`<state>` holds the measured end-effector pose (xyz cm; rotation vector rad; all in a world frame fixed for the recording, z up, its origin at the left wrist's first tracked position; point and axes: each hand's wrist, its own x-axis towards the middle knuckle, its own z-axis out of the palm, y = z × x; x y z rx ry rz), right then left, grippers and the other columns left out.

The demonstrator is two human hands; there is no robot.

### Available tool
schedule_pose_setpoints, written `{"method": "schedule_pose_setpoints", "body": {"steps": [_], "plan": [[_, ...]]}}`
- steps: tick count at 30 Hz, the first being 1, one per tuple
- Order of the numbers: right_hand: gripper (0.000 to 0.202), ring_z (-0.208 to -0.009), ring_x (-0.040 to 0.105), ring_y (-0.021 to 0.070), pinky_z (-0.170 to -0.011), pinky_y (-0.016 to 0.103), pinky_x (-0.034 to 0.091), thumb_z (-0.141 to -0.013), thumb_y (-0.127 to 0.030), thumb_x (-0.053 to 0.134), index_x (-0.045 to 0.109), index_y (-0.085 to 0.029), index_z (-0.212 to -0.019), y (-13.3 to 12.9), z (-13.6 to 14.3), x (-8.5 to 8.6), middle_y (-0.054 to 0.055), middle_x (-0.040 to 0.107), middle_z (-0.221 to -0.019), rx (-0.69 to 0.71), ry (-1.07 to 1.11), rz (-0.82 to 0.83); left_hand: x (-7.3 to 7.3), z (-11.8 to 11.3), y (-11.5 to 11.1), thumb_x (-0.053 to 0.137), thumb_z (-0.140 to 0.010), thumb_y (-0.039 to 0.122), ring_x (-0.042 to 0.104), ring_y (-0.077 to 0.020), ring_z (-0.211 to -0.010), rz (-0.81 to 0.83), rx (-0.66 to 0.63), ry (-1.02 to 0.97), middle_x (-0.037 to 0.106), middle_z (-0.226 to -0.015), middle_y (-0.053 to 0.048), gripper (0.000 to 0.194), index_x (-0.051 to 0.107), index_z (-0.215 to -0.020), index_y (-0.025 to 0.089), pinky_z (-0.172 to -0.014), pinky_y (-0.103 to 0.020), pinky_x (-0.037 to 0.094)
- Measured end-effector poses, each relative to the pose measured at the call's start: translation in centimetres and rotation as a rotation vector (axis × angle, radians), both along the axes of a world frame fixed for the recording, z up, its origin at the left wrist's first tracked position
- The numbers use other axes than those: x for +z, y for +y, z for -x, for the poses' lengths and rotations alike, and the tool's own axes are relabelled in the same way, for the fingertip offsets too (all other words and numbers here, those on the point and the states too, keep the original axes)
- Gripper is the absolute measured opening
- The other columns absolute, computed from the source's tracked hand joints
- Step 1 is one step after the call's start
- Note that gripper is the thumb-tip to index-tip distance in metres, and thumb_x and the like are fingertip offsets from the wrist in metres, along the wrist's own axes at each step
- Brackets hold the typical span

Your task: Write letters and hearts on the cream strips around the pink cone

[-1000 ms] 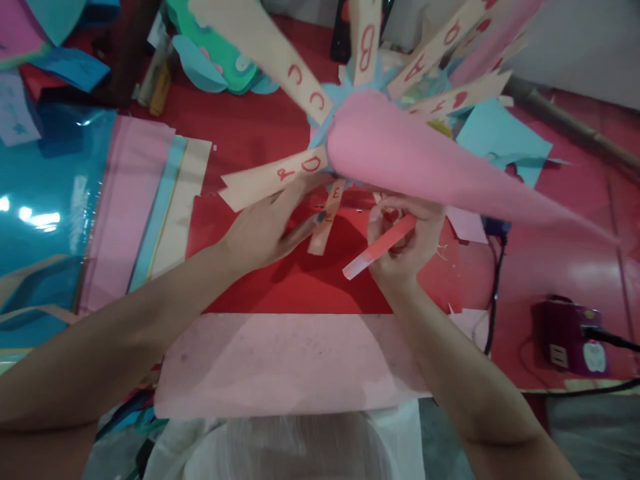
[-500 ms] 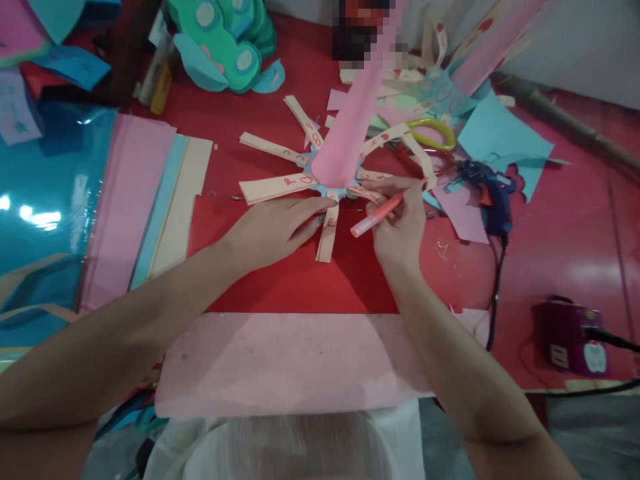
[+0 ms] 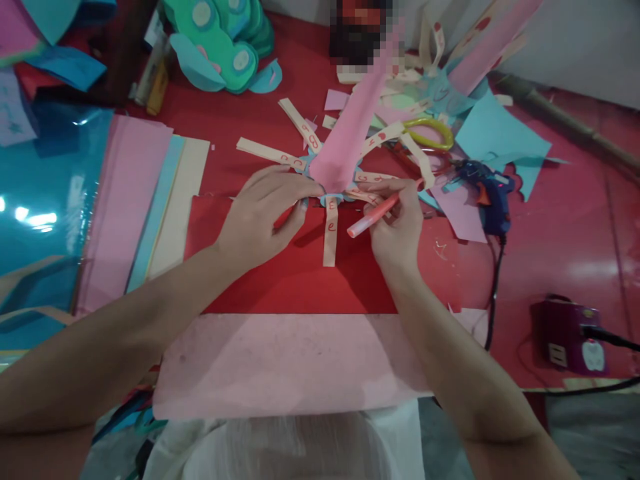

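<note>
1. Two bare hands work over the desk [image 3: 565, 267], either side of a pink paper cone [image 3: 343, 150] whose tip leans up and to the right.
2. The left hand [image 3: 263, 207] lies just left of the cone's base, palm down, thumb and forefinger a little apart, fingertips at the rim; whether it pinches anything cannot be told.
3. The right hand [image 3: 400, 230] grasps a red marker [image 3: 375, 217], its pale end pointing down and left; the fingers reach the strips right of the cone.
4. The cone rises from a light blue paper base [image 3: 336, 198], with cream strips spreading out around it.
5. One strip [image 3: 330, 233], lettered "E" and "e", points toward the person; another [image 3: 265, 153], marked with C's, lies above the left hand.
6. Beneath the hands is a red sheet [image 3: 285, 287], and nearer the person a pale pink sheet [image 3: 290, 363].
7. To the right are yellow-handled scissors [image 3: 443, 133], a blue glue gun [image 3: 495, 200] and a purple power box [image 3: 575, 340].
8. At far left, pink sheets [image 3: 125, 207] lie beside shiny blue plastic [image 3: 45, 173]; green cutouts [image 3: 227, 53] are stacked behind.
</note>
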<state>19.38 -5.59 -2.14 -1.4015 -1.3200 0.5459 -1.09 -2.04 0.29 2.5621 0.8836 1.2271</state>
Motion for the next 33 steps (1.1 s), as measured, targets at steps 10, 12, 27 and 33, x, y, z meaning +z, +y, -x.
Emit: {"method": "schedule_pose_setpoints", "body": {"steps": [10,12,27,33], "plan": [[0.033,-0.096,0.066,0.0151,-0.087,0.036,0.055,-0.071,-0.002,0.049,0.055,-0.028,-0.09,0.0,0.0,0.1,-0.001,0.066,-0.096,0.006,-0.004,0.005,0.5,0.1,0.3,0.048,-0.088,0.002,0.066,-0.0152,-0.105,0.189,0.235,-0.113,0.071,-0.107,0.001,0.034,0.061,-0.108,0.026,-0.099,-0.034,0.051],[0.032,-0.097,0.066,0.0151,-0.088,0.037,0.055,-0.072,-0.002,0.049,0.055,-0.028,-0.09,-0.1,0.0,0.2,-0.001,0.066,-0.096,0.009,0.001,0.005,0.6,0.1,0.4,0.049,-0.087,0.002,0.066,-0.0149,-0.104,0.2,0.264,-0.163,0.07,-0.108,0.001,0.035,0.06,-0.11,0.026,-0.096,-0.031,0.052],[0.03,-0.099,0.066,0.015,-0.088,0.036,0.056,-0.071,-0.004,0.05,0.057,-0.027,-0.089,-0.1,0.1,0.2,0.0,0.066,-0.097,0.026,0.054,0.029,-1.2,0.1,1.1,0.042,-0.09,0.016,0.059,-0.022,-0.116,0.356,0.078,0.292,0.064,-0.121,-0.006,0.026,0.066,-0.095,0.021,-0.112,-0.048,0.035],[0.028,-0.101,0.065,0.016,-0.089,0.037,0.057,-0.072,-0.007,0.052,0.055,-0.028,-0.09,-0.1,0.1,0.2,0.0,0.066,-0.097,0.023,0.003,0.024,-1.5,0.2,1.2,0.049,-0.087,0.017,0.053,-0.0279,-0.125,0.326,0.047,0.3,0.059,-0.125,-0.008,0.027,0.066,-0.105,0.023,-0.112,-0.057,0.033]]}}
